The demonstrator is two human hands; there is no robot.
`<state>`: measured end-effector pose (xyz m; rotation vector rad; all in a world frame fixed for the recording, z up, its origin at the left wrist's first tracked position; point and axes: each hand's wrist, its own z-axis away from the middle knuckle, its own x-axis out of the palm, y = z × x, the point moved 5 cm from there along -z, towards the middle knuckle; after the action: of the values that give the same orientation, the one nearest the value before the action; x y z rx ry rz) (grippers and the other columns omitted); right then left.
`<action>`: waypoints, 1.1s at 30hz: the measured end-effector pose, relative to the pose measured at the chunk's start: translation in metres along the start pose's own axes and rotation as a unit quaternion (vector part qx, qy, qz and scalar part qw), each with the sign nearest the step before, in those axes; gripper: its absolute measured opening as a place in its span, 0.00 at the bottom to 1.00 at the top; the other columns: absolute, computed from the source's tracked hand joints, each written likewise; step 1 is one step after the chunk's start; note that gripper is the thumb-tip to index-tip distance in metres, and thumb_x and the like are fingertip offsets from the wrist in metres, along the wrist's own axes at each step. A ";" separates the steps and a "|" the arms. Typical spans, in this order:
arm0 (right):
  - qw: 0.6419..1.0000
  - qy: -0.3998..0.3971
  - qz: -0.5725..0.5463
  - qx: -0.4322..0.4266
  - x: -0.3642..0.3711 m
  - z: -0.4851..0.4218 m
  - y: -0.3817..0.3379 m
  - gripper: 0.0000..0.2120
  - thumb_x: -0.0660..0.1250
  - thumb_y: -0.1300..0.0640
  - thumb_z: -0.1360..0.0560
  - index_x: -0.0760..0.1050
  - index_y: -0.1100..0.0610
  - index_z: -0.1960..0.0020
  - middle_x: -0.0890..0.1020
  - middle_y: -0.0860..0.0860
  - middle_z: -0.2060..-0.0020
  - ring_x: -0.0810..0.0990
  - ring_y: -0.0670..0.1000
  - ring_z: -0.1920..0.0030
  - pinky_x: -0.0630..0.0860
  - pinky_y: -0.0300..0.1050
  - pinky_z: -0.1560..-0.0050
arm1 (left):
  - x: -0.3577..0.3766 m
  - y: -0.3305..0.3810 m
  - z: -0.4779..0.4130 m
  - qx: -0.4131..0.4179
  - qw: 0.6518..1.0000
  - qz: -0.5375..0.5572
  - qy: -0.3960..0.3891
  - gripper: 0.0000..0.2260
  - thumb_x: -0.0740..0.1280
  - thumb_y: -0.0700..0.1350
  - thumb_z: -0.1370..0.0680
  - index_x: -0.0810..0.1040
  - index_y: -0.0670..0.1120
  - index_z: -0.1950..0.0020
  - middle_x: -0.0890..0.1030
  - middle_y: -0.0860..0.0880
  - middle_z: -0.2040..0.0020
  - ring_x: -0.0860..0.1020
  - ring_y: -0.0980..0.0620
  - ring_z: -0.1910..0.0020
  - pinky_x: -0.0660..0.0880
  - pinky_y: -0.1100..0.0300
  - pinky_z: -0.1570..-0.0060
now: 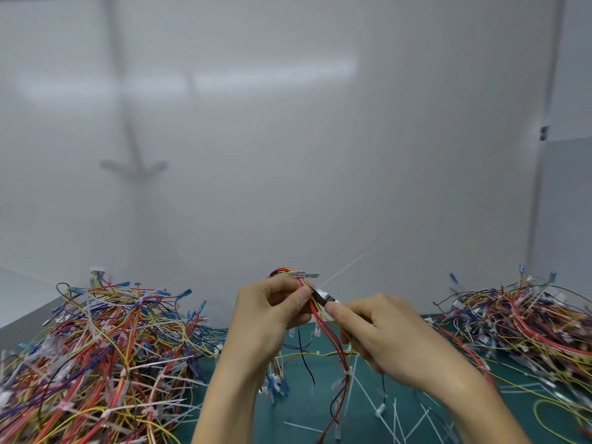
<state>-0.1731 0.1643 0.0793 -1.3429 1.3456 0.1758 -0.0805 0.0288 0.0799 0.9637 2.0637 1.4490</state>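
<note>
Left hand [272, 310] pinches wire bundle [321, 326], held above green mat [298, 408] — long axis roughly vertical, loose ends hanging down. Right hand [384, 334] grips cutters [323, 296], nose pointing up-left at the bundle; tie tail [344, 267] sticks out up-right.

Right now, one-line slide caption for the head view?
Left hand pinches a wire bundle while right hand holds small cutters at its cable tie, between two wire piles.

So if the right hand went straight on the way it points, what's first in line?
The bundle pinched in the left hand: the cutters in the right hand point up-left, tip at it, by the left thumb. Contact unclear.
</note>
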 end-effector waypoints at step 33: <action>0.982 0.000 -0.185 0.046 -0.002 0.001 0.004 0.16 0.75 0.42 0.30 0.80 0.56 0.61 0.82 0.50 0.72 0.78 0.48 0.74 0.76 0.41 0.69 | -0.007 -0.002 0.000 -0.013 0.999 -0.003 0.035 0.06 0.67 0.42 0.20 0.82 0.41 0.51 0.86 0.46 0.57 0.84 0.54 0.65 0.80 0.63 0.66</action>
<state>-0.1763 0.1672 0.0778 -1.4858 1.0680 -0.1382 -0.0765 0.0236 0.0779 0.9086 2.0909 1.5236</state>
